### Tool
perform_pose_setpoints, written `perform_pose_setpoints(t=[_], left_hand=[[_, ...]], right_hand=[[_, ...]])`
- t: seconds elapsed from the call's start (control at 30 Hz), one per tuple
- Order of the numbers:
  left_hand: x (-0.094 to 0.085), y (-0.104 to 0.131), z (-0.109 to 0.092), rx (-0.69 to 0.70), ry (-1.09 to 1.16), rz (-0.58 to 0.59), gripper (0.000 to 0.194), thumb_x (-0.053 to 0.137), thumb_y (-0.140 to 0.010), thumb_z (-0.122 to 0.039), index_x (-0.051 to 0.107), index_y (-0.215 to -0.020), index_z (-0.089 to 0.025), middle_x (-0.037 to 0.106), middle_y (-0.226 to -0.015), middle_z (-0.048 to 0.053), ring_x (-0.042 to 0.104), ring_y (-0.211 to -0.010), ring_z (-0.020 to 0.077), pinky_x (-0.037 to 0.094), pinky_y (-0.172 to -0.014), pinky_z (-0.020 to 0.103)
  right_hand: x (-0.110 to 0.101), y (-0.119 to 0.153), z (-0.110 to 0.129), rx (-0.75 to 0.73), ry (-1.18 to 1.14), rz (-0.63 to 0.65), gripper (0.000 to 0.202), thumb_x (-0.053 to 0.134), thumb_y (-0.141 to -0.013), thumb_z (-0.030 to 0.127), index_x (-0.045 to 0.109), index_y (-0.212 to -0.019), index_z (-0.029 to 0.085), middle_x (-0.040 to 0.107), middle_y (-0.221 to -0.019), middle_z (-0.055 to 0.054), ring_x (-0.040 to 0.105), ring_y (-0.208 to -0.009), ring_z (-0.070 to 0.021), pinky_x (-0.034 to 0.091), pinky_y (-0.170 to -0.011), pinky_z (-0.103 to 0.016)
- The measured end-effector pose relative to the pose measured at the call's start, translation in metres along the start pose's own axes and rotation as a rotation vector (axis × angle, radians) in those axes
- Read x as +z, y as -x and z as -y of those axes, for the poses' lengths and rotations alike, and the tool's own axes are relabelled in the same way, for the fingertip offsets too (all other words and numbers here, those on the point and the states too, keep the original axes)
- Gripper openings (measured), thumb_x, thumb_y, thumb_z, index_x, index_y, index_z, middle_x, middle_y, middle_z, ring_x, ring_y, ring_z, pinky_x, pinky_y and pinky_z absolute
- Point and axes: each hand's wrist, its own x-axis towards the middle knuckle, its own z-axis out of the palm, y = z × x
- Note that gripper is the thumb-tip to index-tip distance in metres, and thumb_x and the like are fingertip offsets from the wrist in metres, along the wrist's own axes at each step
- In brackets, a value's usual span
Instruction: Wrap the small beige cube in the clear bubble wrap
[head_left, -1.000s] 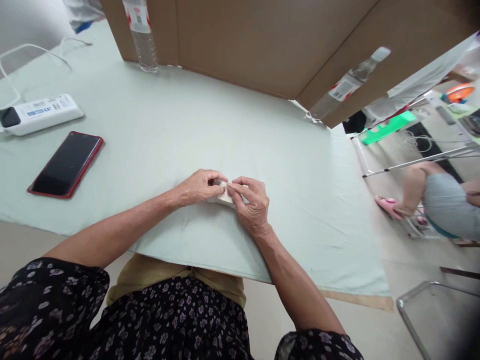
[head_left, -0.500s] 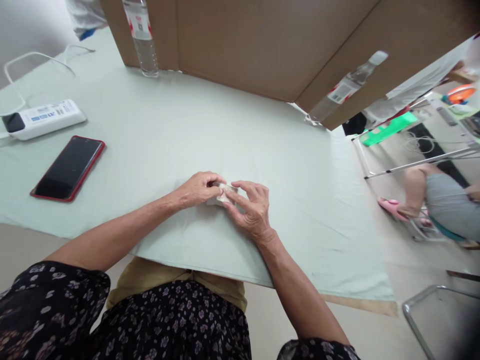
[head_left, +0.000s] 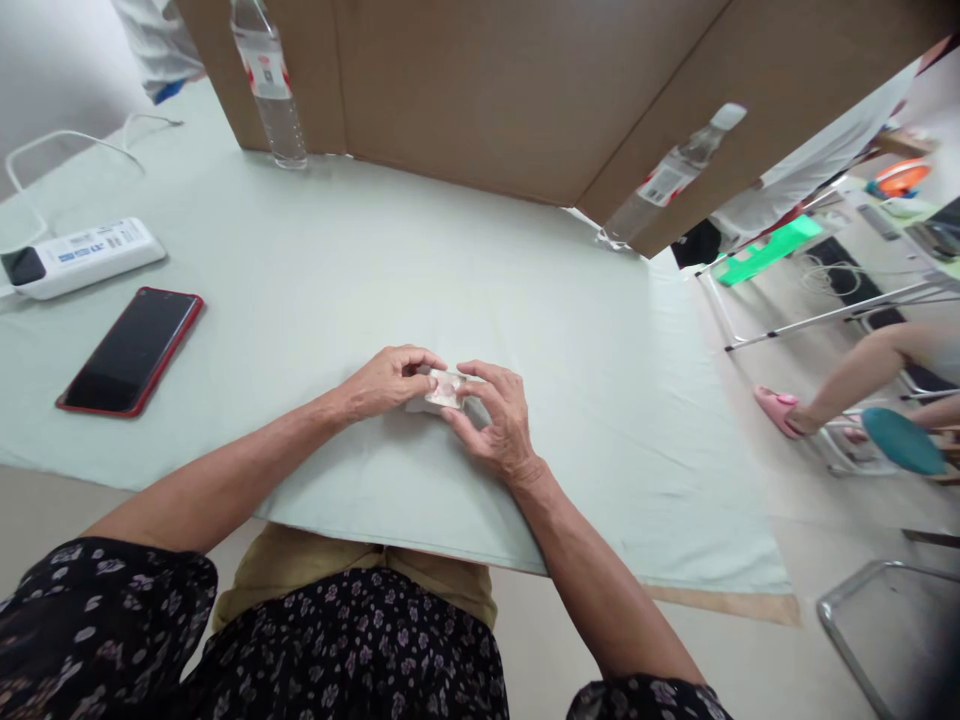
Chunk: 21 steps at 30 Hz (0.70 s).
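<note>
left hand (head_left: 385,381), right hand (head_left: 499,423), one folded paper (head_left: 442,390), two bottles (head_left: 268,85)

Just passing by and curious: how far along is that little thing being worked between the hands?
Done: nothing finished lies on the green cloth. In hand: the left hand and right hand pinch one small pale folded piece between the fingers. Left: cannot tell; no other pieces in view.

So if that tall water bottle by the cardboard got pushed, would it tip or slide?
Probably tip: the water bottle stands upright, tall on a narrow base. It looks clear and perhaps partly full, so likely light. The pale green cloth under it may grip rather than let it slide.
</note>
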Motion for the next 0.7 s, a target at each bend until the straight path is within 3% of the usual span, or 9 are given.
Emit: perform_pose_setpoints(t=[0.13, 0.3, 0.47, 0.57, 0.7], left_hand=[[0.000, -0.001, 0.000, -0.005, -0.011, -0.017, 0.039, 0.066, -0.069, -0.036, 0.074, -0.101, -0.015, 0.059, -0.085, 0.001, 0.052, -0.071, 0.0129, 0.041, -0.063, 0.026], [0.000, -0.001, 0.000, 0.014, -0.013, -0.005, 0.037, 0.066, -0.070, -0.037, 0.074, -0.099, -0.015, 0.060, -0.086, 0.001, 0.054, -0.075, 0.0139, 0.042, -0.066, 0.026], [-0.002, -0.001, 0.002, -0.015, -0.013, 0.000, 0.044, 0.067, -0.070, -0.037, 0.073, -0.109, -0.015, 0.064, -0.089, 0.003, 0.057, -0.076, 0.0150, 0.044, -0.068, 0.027], [-0.009, -0.003, 0.003, -0.008, 0.004, -0.027, 0.054, 0.068, -0.068, -0.035, 0.070, -0.118, -0.015, 0.068, -0.107, 0.008, 0.062, -0.097, 0.0209, 0.049, -0.084, 0.032], [-0.027, -0.006, 0.000, -0.019, -0.105, 0.020, 0.061, 0.065, -0.071, -0.037, 0.066, -0.128, -0.014, 0.066, -0.128, 0.013, 0.060, -0.117, 0.0285, 0.046, -0.102, 0.042]], right_hand=[[-0.003, 0.000, -0.002, -0.012, 0.044, 0.013, 0.042, 0.061, -0.093, 0.047, 0.063, -0.129, 0.026, 0.065, -0.135, -0.014, 0.061, -0.123, -0.0313, 0.045, -0.103, -0.050], [0.000, -0.002, -0.001, -0.073, 0.133, 0.077, 0.024, 0.065, -0.092, 0.037, 0.072, -0.114, 0.031, 0.068, -0.133, -0.008, 0.062, -0.123, -0.0290, 0.045, -0.102, -0.049], [-0.012, -0.003, -0.006, 0.076, -0.061, -0.025, 0.031, 0.065, -0.091, 0.047, 0.068, -0.114, 0.027, 0.067, -0.133, -0.012, 0.062, -0.123, -0.0307, 0.046, -0.105, -0.051], [-0.020, -0.004, -0.015, 0.176, -0.158, -0.057, 0.040, 0.067, -0.091, 0.045, 0.061, -0.125, 0.026, 0.064, -0.136, -0.014, 0.059, -0.129, -0.0304, 0.048, -0.105, -0.051], [-0.017, -0.003, -0.022, 0.206, -0.269, 0.120, 0.064, 0.071, -0.087, 0.049, 0.050, -0.143, 0.028, 0.058, -0.147, -0.013, 0.054, -0.137, -0.0320, 0.047, -0.107, -0.052]])
